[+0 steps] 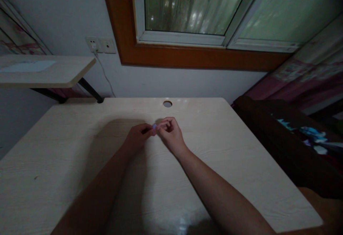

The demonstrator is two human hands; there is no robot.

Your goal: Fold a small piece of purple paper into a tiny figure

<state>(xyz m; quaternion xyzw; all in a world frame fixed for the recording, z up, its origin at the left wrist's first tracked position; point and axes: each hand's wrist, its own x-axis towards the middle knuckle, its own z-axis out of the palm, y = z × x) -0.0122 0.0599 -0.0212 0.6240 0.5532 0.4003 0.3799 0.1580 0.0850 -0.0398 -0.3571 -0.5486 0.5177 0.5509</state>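
Over the far middle of the pale wood-grain table [214,163], both my hands meet at a small purple-pink object [154,128], too small to name. My left hand [138,135] pinches its left side between thumb and fingers. From the right, my right hand [170,132] is closed, with thumb and index finger at the object's right edge and the other fingers curled. Much of the object is hidden by my fingertips.
A round cable hole [167,104] sits near the table's back edge. At the left, a raised shelf [77,70] on black legs holds a paper sheet [29,66]. A white cord [104,71] hangs from the wall socket [93,45]. Dark furniture with scattered items [312,134] stands right.
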